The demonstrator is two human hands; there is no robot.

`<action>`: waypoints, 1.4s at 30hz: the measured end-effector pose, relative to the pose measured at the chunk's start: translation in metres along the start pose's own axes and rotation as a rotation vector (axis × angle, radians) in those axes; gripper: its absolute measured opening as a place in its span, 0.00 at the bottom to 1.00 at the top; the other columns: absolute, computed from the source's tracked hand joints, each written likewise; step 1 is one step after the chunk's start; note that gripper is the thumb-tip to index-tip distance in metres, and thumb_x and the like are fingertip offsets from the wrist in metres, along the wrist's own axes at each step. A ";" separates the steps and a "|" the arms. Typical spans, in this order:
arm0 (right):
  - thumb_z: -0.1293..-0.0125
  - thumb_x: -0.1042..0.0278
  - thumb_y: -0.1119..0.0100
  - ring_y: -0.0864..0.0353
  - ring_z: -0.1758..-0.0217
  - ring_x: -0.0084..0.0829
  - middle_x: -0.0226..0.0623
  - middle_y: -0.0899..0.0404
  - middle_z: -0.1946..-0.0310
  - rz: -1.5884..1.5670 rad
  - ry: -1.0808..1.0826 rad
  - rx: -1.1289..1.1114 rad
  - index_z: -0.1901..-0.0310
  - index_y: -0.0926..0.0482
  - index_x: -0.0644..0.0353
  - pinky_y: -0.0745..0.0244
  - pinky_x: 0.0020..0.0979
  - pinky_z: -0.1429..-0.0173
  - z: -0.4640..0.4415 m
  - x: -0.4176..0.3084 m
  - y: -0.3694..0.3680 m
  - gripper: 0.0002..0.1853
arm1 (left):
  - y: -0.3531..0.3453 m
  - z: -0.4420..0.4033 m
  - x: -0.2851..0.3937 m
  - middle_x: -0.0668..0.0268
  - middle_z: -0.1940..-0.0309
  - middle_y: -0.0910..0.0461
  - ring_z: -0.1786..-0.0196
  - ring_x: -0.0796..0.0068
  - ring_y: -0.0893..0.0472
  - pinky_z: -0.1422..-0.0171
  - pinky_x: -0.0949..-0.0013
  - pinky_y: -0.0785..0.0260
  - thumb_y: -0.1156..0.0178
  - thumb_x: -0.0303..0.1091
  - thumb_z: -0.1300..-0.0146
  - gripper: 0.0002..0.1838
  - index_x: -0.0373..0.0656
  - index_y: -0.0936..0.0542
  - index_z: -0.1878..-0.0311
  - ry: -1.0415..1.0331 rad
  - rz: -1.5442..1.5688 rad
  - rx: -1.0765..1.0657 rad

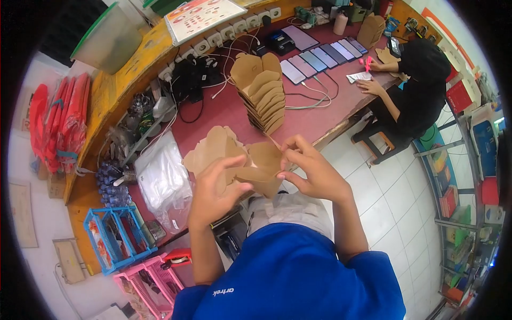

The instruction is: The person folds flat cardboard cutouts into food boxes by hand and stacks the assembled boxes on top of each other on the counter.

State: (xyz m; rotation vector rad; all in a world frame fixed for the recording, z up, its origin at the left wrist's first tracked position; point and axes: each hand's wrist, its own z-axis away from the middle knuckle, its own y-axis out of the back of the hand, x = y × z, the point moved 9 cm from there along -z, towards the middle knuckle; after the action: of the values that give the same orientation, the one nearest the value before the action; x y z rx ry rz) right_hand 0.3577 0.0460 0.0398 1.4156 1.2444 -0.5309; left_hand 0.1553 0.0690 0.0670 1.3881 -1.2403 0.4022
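Observation:
Between my hands, above the near edge of the table, is a brown cardboard food box [265, 156], partly folded with its flaps standing up. My left hand [217, 186] grips its left wall, thumb and fingers curved round the edge. On the opposite side, my right hand [309, 168] pinches a corner of the box between thumb and fingers. Just beyond stands a tall stack of nested brown boxes [261, 93]. The underside of the held box is hidden.
A row of phones [322, 56] with white cables lies at the back of the red table [213, 114]. Plastic bags [162, 173] and a blue basket [114, 237] are at left. To the right, another person [421, 90] sits holding pink scissors [367, 64].

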 end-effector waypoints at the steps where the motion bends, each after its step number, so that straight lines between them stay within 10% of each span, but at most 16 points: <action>1: 0.34 0.69 0.27 0.24 0.39 0.48 0.44 0.27 0.47 0.033 0.003 -0.004 0.56 0.21 0.62 0.27 0.43 0.34 -0.004 -0.005 -0.001 0.12 | -0.004 -0.003 0.006 0.55 0.55 0.10 0.48 0.55 0.11 0.42 0.59 0.23 0.23 0.33 0.40 0.23 0.39 0.15 0.42 0.005 0.000 0.009; 3: 0.35 0.70 0.27 0.24 0.38 0.49 0.44 0.27 0.45 0.058 0.025 -0.014 0.55 0.21 0.61 0.27 0.43 0.33 -0.011 -0.016 -0.004 0.12 | -0.038 -0.006 0.016 0.55 0.57 0.10 0.52 0.57 0.10 0.47 0.60 0.21 0.27 0.30 0.36 0.19 0.35 0.15 0.44 -0.014 -0.143 -0.239; 12: 0.36 0.69 0.25 0.20 0.35 0.52 0.49 0.17 0.40 0.018 0.040 0.286 0.41 0.19 0.64 0.26 0.45 0.30 0.003 -0.005 -0.017 0.23 | -0.051 0.014 -0.027 0.64 0.63 0.13 0.59 0.81 0.17 0.52 0.72 0.24 0.36 0.27 0.25 0.08 0.31 0.15 0.51 0.268 0.259 0.040; 42: 0.37 0.71 0.24 0.18 0.58 0.43 0.42 0.15 0.63 -0.130 -0.109 0.379 0.54 0.10 0.65 0.24 0.37 0.49 0.006 0.022 -0.029 0.11 | -0.036 0.010 -0.023 0.58 0.60 0.12 0.59 0.68 0.13 0.49 0.68 0.23 0.31 0.25 0.31 0.10 0.37 0.16 0.49 0.115 0.128 0.265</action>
State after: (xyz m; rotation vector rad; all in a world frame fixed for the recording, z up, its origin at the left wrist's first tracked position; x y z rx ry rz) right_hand 0.3414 0.0437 0.0061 1.5991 1.1942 -0.9612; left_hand 0.1726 0.0621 0.0268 1.4888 -1.2156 0.7476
